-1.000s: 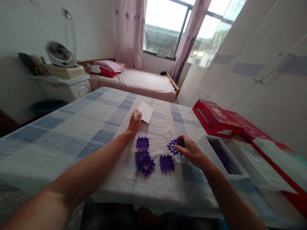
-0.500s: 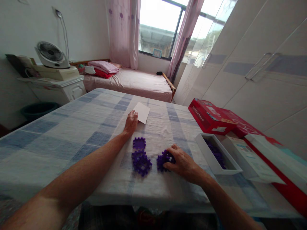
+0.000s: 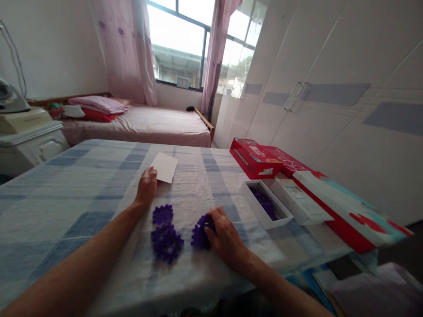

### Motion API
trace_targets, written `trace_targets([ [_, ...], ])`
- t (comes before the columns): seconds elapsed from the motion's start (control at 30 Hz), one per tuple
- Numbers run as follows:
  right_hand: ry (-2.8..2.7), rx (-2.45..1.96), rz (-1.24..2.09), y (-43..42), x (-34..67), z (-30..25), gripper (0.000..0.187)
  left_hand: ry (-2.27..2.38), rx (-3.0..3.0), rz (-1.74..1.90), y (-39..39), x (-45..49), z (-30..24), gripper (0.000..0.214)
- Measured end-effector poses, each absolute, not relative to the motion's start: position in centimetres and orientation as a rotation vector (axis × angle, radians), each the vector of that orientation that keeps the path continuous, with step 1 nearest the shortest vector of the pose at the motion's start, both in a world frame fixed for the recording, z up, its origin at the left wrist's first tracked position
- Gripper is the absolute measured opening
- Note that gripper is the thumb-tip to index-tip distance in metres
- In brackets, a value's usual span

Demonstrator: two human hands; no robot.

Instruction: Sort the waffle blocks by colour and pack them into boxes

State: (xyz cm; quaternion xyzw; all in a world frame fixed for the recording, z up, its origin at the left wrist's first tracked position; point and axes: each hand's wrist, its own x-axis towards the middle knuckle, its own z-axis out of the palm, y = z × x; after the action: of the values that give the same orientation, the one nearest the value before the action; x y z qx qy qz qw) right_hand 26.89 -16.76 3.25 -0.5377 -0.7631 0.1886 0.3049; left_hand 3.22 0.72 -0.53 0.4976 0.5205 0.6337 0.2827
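My right hand (image 3: 224,235) lies on the checked tablecloth (image 3: 82,185), its fingers curled round a stack of purple toothed puzzle pieces (image 3: 200,232). To their left lie a single purple piece (image 3: 162,214) and a small pile of purple pieces (image 3: 167,241). My left hand (image 3: 146,188) rests farther back, fingers together, its fingertips touching the corner of a white card (image 3: 164,167).
A white tray (image 3: 279,219) with more purple pieces stands at the right, beside a leaflet (image 3: 299,202) and red boxes (image 3: 256,158). A long red and white box lid (image 3: 346,211) lies along the table's right edge. Behind are a bed (image 3: 145,123), a window and wardrobe doors.
My right hand carried a purple piece from the back right down onto the piece in front and now holds the two together. The view has swung to the right. My left hand stayed by the card.
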Motion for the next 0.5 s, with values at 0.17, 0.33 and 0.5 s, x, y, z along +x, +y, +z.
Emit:
trace_targets([
  [0.17,-1.795,-1.557,0.571,-15.9,30.0,6.3,0.013,1.411,1.298,1.657,0.7,3.2,-0.5,0.041],
  [0.33,-1.667,-1.824,0.197,-14.3,38.1,9.5,0.027,1.387,1.273,1.618,0.8,3.3,-0.5,0.044],
  [0.5,-1.745,-1.999,0.189,-13.2,44.4,8.0,0.033,1.363,1.257,1.616,0.7,3.4,-0.3,0.042],
])
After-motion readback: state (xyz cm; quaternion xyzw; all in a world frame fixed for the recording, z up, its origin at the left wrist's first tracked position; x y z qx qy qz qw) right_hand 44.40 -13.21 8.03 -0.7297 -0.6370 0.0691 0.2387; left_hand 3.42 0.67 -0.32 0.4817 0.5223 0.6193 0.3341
